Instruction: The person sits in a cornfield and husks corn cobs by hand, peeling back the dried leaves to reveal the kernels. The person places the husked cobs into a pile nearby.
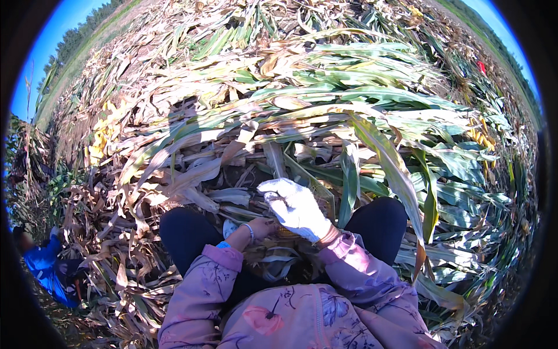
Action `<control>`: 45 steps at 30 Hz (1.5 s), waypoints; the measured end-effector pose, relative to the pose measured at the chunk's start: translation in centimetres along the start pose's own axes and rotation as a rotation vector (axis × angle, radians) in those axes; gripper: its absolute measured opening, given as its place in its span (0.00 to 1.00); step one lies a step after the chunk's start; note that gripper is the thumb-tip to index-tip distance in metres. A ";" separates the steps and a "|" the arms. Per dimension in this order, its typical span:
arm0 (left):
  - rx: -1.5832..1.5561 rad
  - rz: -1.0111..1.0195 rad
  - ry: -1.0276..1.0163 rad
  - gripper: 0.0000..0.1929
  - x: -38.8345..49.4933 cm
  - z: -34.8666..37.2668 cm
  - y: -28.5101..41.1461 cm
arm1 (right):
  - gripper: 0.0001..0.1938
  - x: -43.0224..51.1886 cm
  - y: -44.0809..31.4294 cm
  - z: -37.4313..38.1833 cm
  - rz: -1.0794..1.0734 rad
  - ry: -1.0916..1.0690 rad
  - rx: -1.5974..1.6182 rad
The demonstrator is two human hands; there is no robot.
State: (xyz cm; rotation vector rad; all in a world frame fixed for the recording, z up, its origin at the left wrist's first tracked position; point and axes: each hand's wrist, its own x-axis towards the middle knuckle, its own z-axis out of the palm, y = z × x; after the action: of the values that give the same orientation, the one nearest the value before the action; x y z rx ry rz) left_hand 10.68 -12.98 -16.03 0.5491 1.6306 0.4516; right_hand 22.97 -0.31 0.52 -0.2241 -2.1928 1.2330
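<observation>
Between my knees, my bare left hand wears a bracelet and has its fingers at one end of a yellow ear of corn. Only a strip of kernels shows; the rest of the ear is hidden under my right hand. That hand wears a white glove, bright in the sun, with its fingers curled just above the ear. Whether the glove grips the ear or its husk cannot be made out. Dry husks lie below both hands. Cut corn stalks spread in a thick layer before me.
A pile of yellow corn ears lies at the left, and more husked ears lie at the right. A person in blue is low at the far left. Long green leaves arch over my right knee.
</observation>
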 end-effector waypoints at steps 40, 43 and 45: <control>-0.040 0.553 0.012 0.14 -6.8 6.2 0.9 | 0.37 -5.0 10.4 3.3 0.658 -0.052 -0.594; -0.022 0.553 -0.131 0.12 -8.2 6.4 0.8 | 0.36 -4.9 11.2 3.1 0.801 -0.103 -0.560; 0.080 0.459 -0.182 0.12 -9.2 6.6 0.5 | 0.34 -5.0 12.1 3.0 0.903 -0.101 -0.524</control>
State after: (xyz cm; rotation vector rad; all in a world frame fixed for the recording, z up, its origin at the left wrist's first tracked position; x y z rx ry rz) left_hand 18.15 -18.15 -9.26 1.0042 1.3491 0.6536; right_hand 23.48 2.09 -12.70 -1.5173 -2.5454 1.0370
